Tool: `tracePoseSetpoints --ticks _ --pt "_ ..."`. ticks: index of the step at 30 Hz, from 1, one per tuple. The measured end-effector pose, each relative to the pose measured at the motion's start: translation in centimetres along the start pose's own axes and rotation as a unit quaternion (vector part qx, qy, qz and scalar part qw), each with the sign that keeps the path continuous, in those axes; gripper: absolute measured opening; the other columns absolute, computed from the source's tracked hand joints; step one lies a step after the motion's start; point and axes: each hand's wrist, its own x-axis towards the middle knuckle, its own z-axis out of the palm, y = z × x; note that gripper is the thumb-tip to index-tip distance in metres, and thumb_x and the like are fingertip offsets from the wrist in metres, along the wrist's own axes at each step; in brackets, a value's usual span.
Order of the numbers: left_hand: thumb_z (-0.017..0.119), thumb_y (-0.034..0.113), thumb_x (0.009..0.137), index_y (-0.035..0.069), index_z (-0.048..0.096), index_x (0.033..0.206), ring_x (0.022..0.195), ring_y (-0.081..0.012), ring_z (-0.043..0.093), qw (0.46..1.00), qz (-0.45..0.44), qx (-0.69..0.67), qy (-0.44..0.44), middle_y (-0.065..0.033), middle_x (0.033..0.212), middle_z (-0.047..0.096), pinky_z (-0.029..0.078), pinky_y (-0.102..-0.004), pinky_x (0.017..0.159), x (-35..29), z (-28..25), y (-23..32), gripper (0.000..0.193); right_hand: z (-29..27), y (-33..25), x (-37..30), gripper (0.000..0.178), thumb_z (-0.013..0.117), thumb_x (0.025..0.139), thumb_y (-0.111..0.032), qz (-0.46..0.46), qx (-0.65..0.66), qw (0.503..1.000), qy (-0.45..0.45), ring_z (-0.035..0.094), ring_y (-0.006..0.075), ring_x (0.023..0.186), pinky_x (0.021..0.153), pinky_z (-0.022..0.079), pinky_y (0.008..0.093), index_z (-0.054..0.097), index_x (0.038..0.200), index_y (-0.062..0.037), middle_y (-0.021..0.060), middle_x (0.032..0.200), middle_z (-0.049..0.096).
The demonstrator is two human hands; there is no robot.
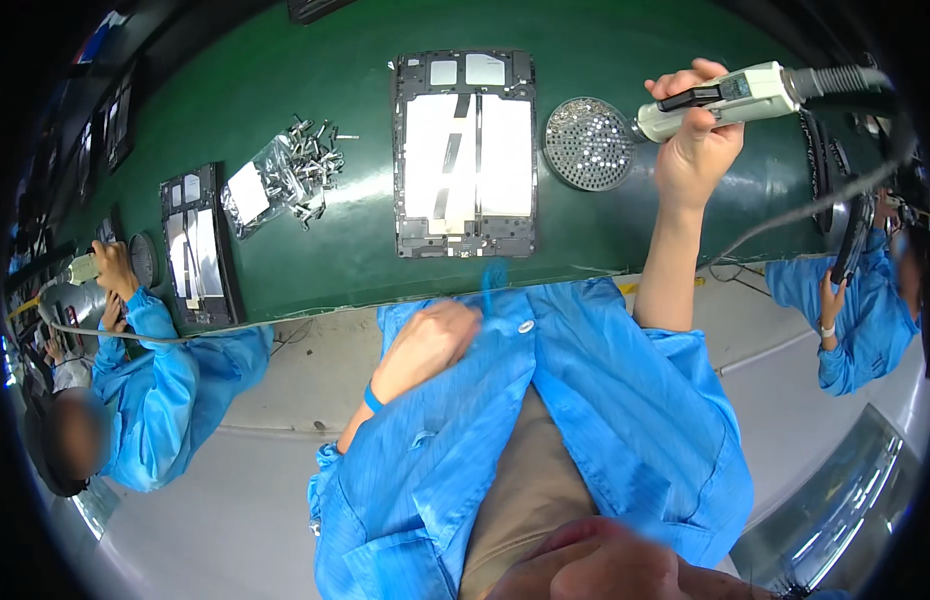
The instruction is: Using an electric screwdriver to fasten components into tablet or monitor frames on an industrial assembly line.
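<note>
A workroom with a pale grey floor [265,470] surrounds a long, glossy green table [335,270], its edges bowed by the wide lens. Seated at it is the wearer, in a blue coat [645,420]; two co-workers, likewise in blue, are at the left [175,400] and right [870,335] sides of the view. On the table, straight ahead of the wearer, an opened tablet-like panel [465,160] lies flat, inner side up, probably so its whole face can be reached from above; a similar panel [193,245] lies farther left. To the right of the near panel, the wearer's right hand [700,145] is closed firmly around a pale, corded electric screwdriver [765,92], thumb below and fingers above, a grip that seems meant for aiming its tip, which points left. The left hand [435,335] is loosely curled near the coat front, below the table edge; whether it holds anything cannot be told. A clear bag [273,165] sits left of the panel, small metal pieces [320,160] heaped beside it. Between panel and screwdriver, a round, hole-studded dish [591,187] holds tiny shiny bits, presumably placed there for a short reach.
</note>
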Motion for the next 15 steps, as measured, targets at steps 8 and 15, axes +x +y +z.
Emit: tracePoseSetpoints --ticks 8,15 --pt "0.061 0.009 0.068 0.000 0.063 0.085 0.073 -0.0376 0.060 0.978 -0.125 0.133 -0.104 -0.0189 0.075 0.062 0.047 -0.0441 0.066 -0.4 -8.0 -2.2 0.019 -0.7 0.5 -1.1 0.079 0.075 0.075 -0.049 -0.099 0.093 0.989 -0.058 0.051 0.0124 0.061 0.055 0.045 0.0312 0.032 0.130 -0.0123 0.0028 0.077 0.050" --pt "0.063 0.004 0.079 0.000 0.053 0.121 0.101 -0.0279 0.057 0.959 -0.113 -0.074 0.251 -0.0157 0.115 0.054 0.047 -0.0362 0.087 5.8 -3.6 -5.0 0.043 -1.1 5.5 -2.6 0.057 0.077 0.074 -0.024 0.024 0.219 0.972 -0.084 0.051 0.0129 0.059 0.056 0.048 0.0303 0.039 0.113 -0.0087 0.0035 0.072 0.049"
